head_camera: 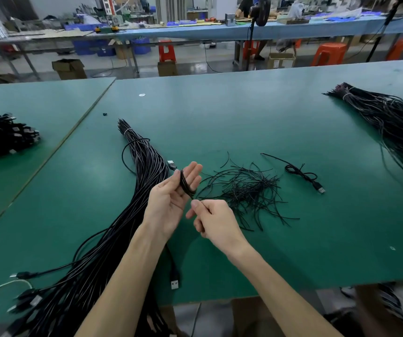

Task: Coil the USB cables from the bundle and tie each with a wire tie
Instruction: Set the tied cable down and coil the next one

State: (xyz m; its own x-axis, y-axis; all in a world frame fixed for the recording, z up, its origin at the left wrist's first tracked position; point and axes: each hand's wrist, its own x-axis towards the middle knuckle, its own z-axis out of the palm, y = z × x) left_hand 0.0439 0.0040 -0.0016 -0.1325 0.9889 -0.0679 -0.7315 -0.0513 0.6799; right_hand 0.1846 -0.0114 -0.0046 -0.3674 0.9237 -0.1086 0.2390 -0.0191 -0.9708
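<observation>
The left hand (171,198) is held palm up just to the right of the bundle (144,166) of black USB cables, above the green tabletop (220,113). A coiled cable (185,183) is looped around its fingers, which are nearly straight, and the thumb lies against the loops, holding them in place. Just right of that hand, and nearer the person than the bundle's middle, the right hand (211,221) is curled, with thumb and forefinger pinching a thin black strand (194,197) that runs up to the coil. I cannot tell whether the strand is the cable's tail or a wire tie.

The bundle lies lengthwise on the tabletop, cinched near its far tip by a white tie (128,130) and fanning out toward the near edge, where its plugs spread. One USB plug (175,283) lies beside the bundle's near part, under the left forearm.

A loose heap of wire ties (246,190) lies to the right of the bundle, close to both hands. Farther right of the bundle is a single loose cable (302,176) with its plug showing. Well to the right again, a second bundle (390,117) stretches across the tabletop. Left of the bundle, across a seam in the tabletop, sits a pile of coiled cables (1,137).
</observation>
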